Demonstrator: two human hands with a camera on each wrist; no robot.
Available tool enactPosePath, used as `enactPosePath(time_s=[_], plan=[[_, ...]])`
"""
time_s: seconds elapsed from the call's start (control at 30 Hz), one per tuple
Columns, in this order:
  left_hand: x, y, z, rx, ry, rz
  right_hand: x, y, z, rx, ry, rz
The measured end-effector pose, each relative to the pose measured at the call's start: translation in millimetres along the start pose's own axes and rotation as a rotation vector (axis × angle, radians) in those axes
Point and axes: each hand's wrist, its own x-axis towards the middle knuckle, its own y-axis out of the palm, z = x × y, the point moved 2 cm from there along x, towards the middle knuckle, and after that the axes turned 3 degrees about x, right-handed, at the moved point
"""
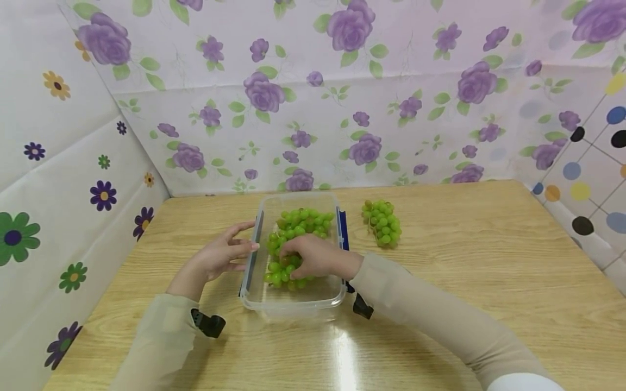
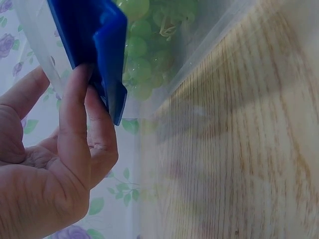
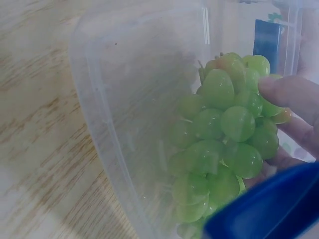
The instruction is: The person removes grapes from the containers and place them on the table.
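Clamped on grapes (image 1: pixel 281 276) with right grip (image 1: pixel 317 255) inside clear box (image 1: pixel 337 300), with left grip (image 1: pixel 222 254) at left edge (image 1: pixel 247 274), fingers (image 2: pixel 75 124) apart, room by near rim (image 1: pixel 293 305)

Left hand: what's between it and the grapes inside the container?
The side wall of the clear container, with its blue latch; the left wrist view shows both.

Three views, one clear container (image 1: pixel 293 306)
The head camera looks forward and down from above its near end; the left-wrist camera faces its left side, close; the right-wrist camera looks across from its right, close; all share the grapes (image 1: pixel 302 218) inside.
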Motion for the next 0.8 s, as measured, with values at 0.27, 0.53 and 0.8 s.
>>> enactPosePath(time_s=[0.27, 0.53, 0.8], plan=[[2.8, -0.1, 3.0, -0.015, -0.001, -0.001, -2.2, 0.4, -1.1, 0.040, -0.007, -0.010], [3.0, -1.4, 4.7, -0.021, 0.003, 0.001, -5.2, -0.5, -0.4, 0.102, -0.024, -0.015], [3.1, -1.4, 5.0, -0.022, 0.001, 0.001, -6.6, -0.4, -1.2, 0.110, -0.033, -0.026]])
